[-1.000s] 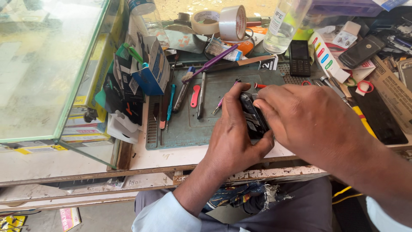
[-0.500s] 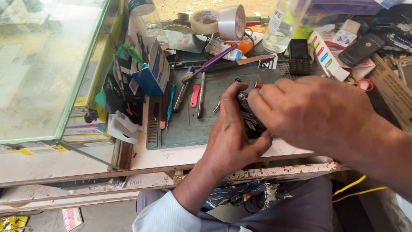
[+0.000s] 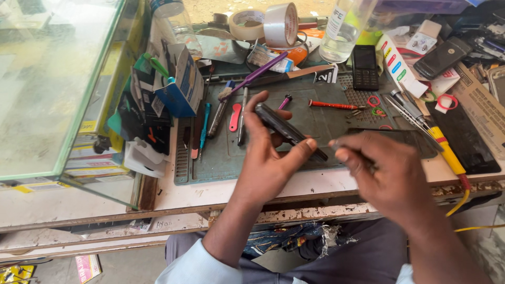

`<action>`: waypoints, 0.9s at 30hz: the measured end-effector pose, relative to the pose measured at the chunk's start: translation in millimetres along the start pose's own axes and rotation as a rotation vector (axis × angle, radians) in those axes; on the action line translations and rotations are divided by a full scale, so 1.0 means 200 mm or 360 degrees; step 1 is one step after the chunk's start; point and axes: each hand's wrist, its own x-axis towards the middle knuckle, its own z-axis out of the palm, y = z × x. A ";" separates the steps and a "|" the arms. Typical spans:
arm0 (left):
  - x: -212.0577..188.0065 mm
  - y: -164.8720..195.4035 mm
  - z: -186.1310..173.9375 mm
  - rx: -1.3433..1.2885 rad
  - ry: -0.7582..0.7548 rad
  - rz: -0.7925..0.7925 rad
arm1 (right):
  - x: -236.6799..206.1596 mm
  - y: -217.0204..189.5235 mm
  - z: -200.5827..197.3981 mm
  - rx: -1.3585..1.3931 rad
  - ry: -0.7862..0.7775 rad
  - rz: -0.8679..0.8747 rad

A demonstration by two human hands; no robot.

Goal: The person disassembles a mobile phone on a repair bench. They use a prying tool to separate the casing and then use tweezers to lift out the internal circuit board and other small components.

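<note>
My left hand (image 3: 265, 160) holds a dark slim phone (image 3: 288, 130) edge-on, thumb on its near end and fingers behind its far end, just above a grey-green work mat (image 3: 326, 118). My right hand (image 3: 392, 176) is a little to the right of the phone, apart from it and blurred. Its fingers are curled together, and the blur hides whether anything small is pinched in them.
A glass case (image 3: 52, 84) stands at the left, with a blue box of tools (image 3: 181, 81) beside it. On and around the mat lie a red screwdriver (image 3: 331, 105), a purple brush (image 3: 258, 73), tape rolls (image 3: 279, 23), a clear bottle (image 3: 344, 29), a black keypad phone (image 3: 364, 66) and a yellow-handled tool (image 3: 447, 152).
My right hand has come off the phone and drawn back to the right. My left hand has turned the phone up on its edge.
</note>
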 end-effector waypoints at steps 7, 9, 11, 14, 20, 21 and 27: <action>0.01 -0.01 0.01 0.0014 -0.0001 0.0019 | -0.09 -0.01 0.04 0.0056 0.0080 -0.0151; 0.00 0.00 0.03 0.0037 0.0000 0.0008 | -0.08 -0.03 0.03 0.0042 0.0082 -0.0172; -0.02 0.02 0.04 0.0149 -0.0085 0.0094 | -0.06 -0.05 0.01 0.0011 0.0093 -0.0111; -0.05 0.05 0.05 0.0220 -0.0153 0.0101 | -0.05 -0.07 -0.01 0.0021 0.0103 -0.0127; -0.08 0.08 0.05 0.0422 -0.0118 0.0503 | -0.03 -0.14 -0.01 0.0073 0.0163 -0.0195; -0.08 0.08 0.05 0.0435 -0.0098 0.0602 | -0.03 -0.15 -0.02 0.0087 0.0168 -0.0207; -0.09 0.08 0.05 0.0818 -0.0074 0.0688 | -0.04 -0.19 -0.04 0.0035 0.0182 -0.0151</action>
